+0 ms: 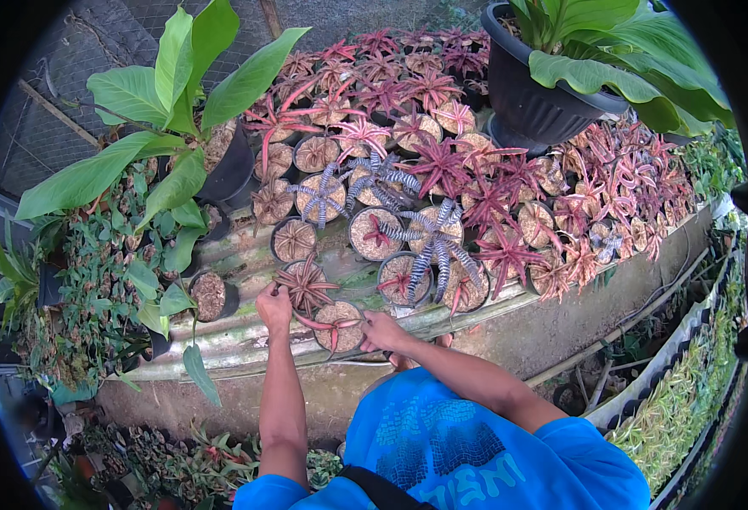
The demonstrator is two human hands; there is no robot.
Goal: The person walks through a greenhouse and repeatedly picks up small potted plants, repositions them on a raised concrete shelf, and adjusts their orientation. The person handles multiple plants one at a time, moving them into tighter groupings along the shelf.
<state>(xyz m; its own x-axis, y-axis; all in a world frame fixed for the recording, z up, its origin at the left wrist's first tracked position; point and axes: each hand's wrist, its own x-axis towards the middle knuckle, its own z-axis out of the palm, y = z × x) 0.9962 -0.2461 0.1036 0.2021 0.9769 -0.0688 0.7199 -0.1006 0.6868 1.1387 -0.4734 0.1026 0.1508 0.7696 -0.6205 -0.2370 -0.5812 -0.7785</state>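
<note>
My left hand (274, 307) has its fingers curled at the left rim of a small black pot with a reddish-brown earth star plant (305, 288). On the other side, my right hand (381, 331) grips the right rim of a pot holding a small pink-red earth star (334, 326) over pale, chaff-like mulch. These two pots stand close together near the front edge of the corrugated sheet (253, 341). Just right of them are a pot with a small red plant (404, 280) and a zebra-striped earth star (437, 239). The fingers under both rims are partly hidden.
Many red and pink potted earth stars (441, 166) crowd the bench behind and to the right. A large black pot (533, 89) with broad leaves rises at the back right. Another broad-leaved plant (182, 102) leans in at left. A mulch-filled pot (211, 296) stands left of my hand.
</note>
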